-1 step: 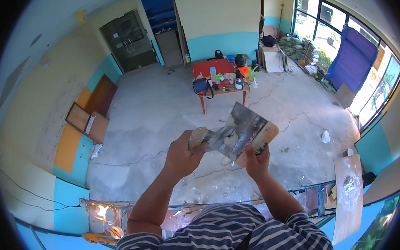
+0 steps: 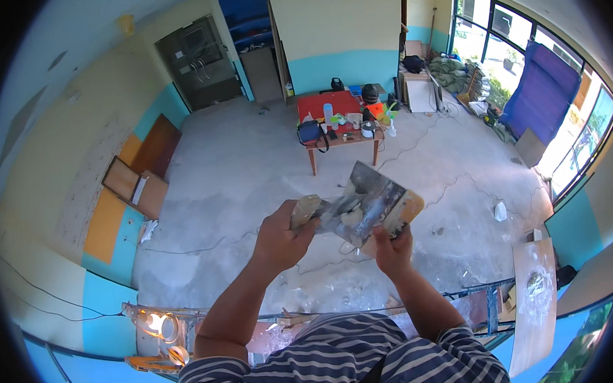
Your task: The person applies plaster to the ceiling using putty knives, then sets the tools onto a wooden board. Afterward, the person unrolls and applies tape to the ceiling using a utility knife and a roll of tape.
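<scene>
My left hand point(image 2: 280, 236) is closed around the pale, smeared handle of a putty knife point(image 2: 307, 209), whose blade points right. In my right hand point(image 2: 394, 251) is a wide-bladed scraper point(image 2: 377, 198), gripped by its back edge with the thumb on top. A worn yellowish strip runs along that edge, and the grey blade is streaked with white paste. The putty knife's tip overlaps the wide blade near a lump of paste point(image 2: 351, 217); whether they touch I cannot tell. Both tools are held out in front of my chest, high above the floor.
Below me runs a metal scaffold frame point(image 2: 493, 306), with a lit work lamp point(image 2: 162, 326) at left. A paste-smeared board point(image 2: 534, 311) stands at right. Farther off is a red-topped table point(image 2: 326, 106) loaded with items. Cables point(image 2: 205, 249) cross the dusty floor; sacks point(image 2: 453, 75) lie near the windows.
The wide-bladed scraper has shifted very slightly left and toward me. Both hands keep their hold.
</scene>
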`<control>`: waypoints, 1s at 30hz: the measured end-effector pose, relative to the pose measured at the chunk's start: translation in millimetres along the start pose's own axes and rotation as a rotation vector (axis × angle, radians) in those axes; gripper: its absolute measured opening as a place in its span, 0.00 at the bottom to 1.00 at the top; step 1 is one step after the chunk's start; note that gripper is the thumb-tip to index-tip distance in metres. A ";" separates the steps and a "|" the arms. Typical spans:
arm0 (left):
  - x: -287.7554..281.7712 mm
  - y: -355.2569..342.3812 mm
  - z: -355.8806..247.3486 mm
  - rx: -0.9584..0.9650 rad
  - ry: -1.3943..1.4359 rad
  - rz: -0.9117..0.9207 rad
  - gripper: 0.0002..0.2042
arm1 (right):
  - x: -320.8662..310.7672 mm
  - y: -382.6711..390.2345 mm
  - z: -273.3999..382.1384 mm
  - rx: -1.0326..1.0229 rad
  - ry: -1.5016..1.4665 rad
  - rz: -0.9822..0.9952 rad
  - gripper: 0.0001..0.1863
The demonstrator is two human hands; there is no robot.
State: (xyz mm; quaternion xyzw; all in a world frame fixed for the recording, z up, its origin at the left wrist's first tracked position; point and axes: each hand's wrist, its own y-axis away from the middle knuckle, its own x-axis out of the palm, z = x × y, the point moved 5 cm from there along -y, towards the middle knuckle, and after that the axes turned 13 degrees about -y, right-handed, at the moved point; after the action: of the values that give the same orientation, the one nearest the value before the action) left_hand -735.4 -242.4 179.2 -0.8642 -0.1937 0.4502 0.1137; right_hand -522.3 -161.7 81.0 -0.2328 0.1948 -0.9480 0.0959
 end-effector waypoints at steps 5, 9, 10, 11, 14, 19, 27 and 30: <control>10.1 4.3 4.4 -0.043 -0.036 -0.073 0.16 | -2.6 1.7 -6.0 0.003 -0.010 0.081 0.15; 7.3 1.7 4.2 -0.054 -0.009 -0.084 0.15 | -4.6 -3.4 1.1 -0.022 0.080 0.153 0.14; 5.3 0.8 4.4 -0.030 -0.001 -0.110 0.14 | -3.7 -4.8 1.6 -0.061 0.086 0.174 0.13; 2.8 -0.8 5.2 -0.004 0.008 -0.138 0.13 | -1.1 -6.6 3.3 -0.102 0.094 0.196 0.13; -10.8 -1.4 13.4 0.055 -0.002 -0.221 0.11 | 16.6 -8.6 18.0 -0.216 0.183 0.232 0.13; -57.0 -23.1 32.8 0.212 0.007 -0.560 0.09 | 25.6 8.3 -12.7 0.053 -0.256 0.120 0.20; -327.1 -124.2 -26.1 0.473 0.802 -0.970 0.20 | 14.3 39.0 -59.3 0.673 -0.626 -0.275 0.18; -419.7 -153.6 -72.1 0.643 1.035 -0.872 0.24 | -9.4 41.2 -81.4 0.715 -0.661 -0.348 0.19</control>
State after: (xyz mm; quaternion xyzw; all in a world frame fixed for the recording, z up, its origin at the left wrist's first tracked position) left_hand -930.0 -289.3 585.3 -0.7346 -0.2992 -0.0653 0.6055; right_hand -549.3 -170.0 -6.2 -0.5016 -0.2238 -0.8330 0.0667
